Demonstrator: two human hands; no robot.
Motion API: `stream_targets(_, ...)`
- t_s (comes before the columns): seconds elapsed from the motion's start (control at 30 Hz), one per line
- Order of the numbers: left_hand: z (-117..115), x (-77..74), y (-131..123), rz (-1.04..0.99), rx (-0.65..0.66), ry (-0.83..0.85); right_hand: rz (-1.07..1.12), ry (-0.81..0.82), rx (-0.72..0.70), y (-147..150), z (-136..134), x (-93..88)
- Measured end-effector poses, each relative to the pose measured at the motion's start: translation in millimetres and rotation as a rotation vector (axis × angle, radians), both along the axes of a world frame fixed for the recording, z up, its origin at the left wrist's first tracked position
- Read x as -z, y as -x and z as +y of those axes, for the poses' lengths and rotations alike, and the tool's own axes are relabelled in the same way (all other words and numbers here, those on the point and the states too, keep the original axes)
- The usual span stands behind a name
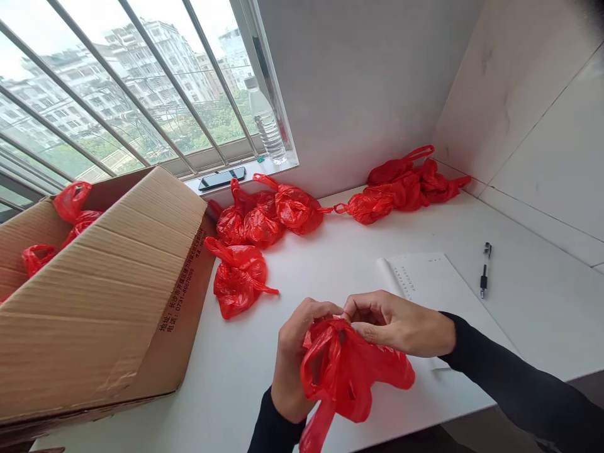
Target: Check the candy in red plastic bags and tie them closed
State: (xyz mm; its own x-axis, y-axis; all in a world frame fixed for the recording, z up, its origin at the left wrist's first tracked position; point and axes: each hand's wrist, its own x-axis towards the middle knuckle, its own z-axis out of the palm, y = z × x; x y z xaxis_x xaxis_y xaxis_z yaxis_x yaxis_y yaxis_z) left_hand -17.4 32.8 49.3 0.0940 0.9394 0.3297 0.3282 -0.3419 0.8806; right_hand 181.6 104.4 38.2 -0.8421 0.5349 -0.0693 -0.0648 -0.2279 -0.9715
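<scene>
There, on the near side, my left hand (293, 358) gripped the red bag (353, 390) above the table (212, 384) while my right hand (401, 324) pinched its bunched top, seemingly to steady it.

I see my left-hand grip (291, 358) and right-hand grip (396, 322) holding a red plastic bag (361, 387) above the white counter (325, 267).

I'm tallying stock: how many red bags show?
At least 8: one bag held in front, four near the box, one or more inside it, two or more farther right; some may be hidden.
</scene>
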Motion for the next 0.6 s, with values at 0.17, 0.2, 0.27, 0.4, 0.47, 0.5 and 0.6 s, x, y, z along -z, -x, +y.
stream_targets(0.17, -1.4, -2.4, 6.0, -0.08, 0.083, 0.077, -0.037, -0.045, 0.055, -0.8, 1.8, -3.9)
stream_targets(0.2, -1.4, -1.2, 6.0, -0.092, 0.072, 0.064, -0.044, -0.056, 0.047, -0.6, 2.4, -4.1)
stream_targets(0.27, -0.7, 2.4, 4.8, -0.104, 0.033, 0.028, -0.048, -0.073, 0.011, 0.5, 3.1, -3.7)
stream_targets(0.4, 1.4, 6.6, 1.9, -0.101, 0.013, -0.01, -0.031, -0.028, 0.017, 3.1, 2.5, -2.7)
stream_targets(0.47, 1.5, 5.0, 2.1, -0.105, 0.045, 0.003, -0.035, 0.01, 0.029, 3.1, 2.0, -3.8)
stream_targets(0.5, 1.1, 3.6, 2.7, -0.109, 0.068, 0.014, -0.04, 0.015, 0.029, 2.6, 1.7, -4.8)
stream_targets(0.6, -2.1, -0.4, 5.9, -0.134, 0.146, 0.047, -0.045, -0.031, 0.049, -0.1, 1.1, -8.2)
